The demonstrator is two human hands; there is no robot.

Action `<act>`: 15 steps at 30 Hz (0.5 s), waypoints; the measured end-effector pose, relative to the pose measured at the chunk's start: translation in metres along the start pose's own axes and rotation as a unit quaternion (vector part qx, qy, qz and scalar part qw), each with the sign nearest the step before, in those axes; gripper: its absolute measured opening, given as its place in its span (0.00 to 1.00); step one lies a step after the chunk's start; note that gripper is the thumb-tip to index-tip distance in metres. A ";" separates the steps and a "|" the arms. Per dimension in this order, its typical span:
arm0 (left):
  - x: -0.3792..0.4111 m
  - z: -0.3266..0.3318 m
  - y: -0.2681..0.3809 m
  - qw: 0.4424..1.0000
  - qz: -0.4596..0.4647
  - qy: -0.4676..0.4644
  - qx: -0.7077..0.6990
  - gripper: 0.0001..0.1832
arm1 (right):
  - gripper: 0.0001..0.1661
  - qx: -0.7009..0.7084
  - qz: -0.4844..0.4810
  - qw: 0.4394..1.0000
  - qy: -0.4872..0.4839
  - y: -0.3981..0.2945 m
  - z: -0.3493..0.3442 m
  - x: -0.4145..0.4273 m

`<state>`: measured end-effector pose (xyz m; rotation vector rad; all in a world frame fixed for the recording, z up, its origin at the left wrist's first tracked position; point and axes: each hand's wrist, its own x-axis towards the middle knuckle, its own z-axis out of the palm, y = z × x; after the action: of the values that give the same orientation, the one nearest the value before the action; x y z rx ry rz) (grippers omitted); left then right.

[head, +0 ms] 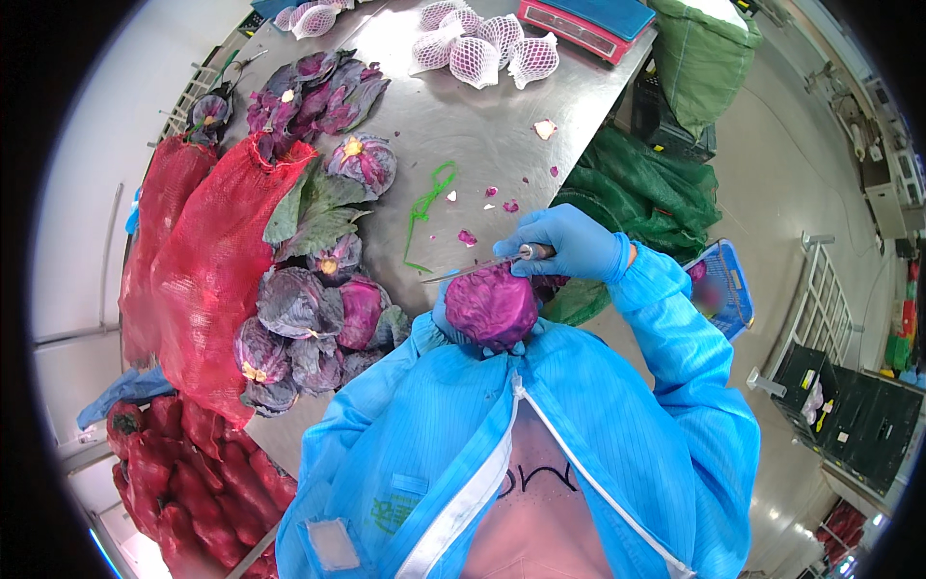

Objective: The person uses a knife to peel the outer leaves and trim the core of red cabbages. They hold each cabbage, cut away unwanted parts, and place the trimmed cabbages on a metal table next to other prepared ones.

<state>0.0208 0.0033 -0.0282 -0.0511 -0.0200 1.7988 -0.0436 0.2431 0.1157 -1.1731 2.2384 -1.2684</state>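
A trimmed red cabbage (492,307) sits in my left hand (441,311), close to my chest. The gloved palm is mostly hidden behind the head, with blue fingertips showing under it. In a blue glove, my right hand (568,239) grips a knife (474,270) by its dark handle. The blade lies across the far side of the cabbage, its tip pointing left. Past the knife, small purple leaf scraps (467,237) and a green plastic tie (427,206) rest on the steel table (485,145).
Untrimmed red cabbages (300,302) and a red mesh sack (210,260) crowd the left side. Loose outer leaves (318,94) lie farther back. Net-wrapped cabbages (474,61) stand near a red scale (586,29). Green netting (644,192) and a blue basket (731,282) are right of the table.
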 end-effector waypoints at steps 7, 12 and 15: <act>-0.002 0.001 -0.019 0.974 0.155 0.159 0.045 0.23 | 0.16 -0.001 -0.037 0.995 0.093 0.003 0.017 -0.002; -0.003 0.000 -0.016 0.911 0.230 0.236 0.246 0.24 | 0.13 0.078 0.018 0.969 0.232 0.011 0.044 -0.011; -0.006 -0.020 -0.015 0.929 0.218 0.190 0.231 0.26 | 0.08 0.201 0.056 0.928 0.309 0.017 0.062 -0.017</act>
<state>0.0376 0.0004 -0.0478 -0.0692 0.7433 2.1631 -0.0039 0.2261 0.0652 -0.5235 2.2097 -2.1412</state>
